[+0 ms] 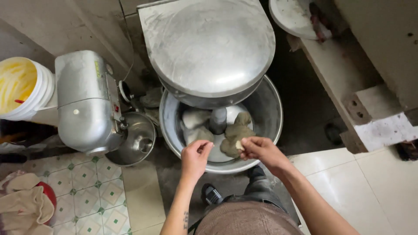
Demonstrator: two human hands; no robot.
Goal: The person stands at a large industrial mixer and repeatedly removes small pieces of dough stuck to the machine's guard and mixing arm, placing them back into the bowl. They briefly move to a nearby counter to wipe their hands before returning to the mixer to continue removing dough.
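Note:
A large steel mixer bowl (270, 109) stands on the floor under a big grey mixer head (209, 48). Inside lie pale dough lumps (194, 118) and a greenish-brown dough mass (235, 132) around a central post (217, 121). My right hand (261, 150) is over the bowl's front rim, pinching a small pale piece of dough (239, 145) next to the brown mass. My left hand (196, 156) hovers beside it with fingers curled loosely and nothing visible in them.
A smaller grey stand mixer (87, 100) with its own steel bowl (135, 139) stands to the left. A white bucket with yellow contents (19, 87) sits far left. Cloths (24, 204) lie on patterned tiles. A white ledge (370, 126) and plate (291, 17) are right.

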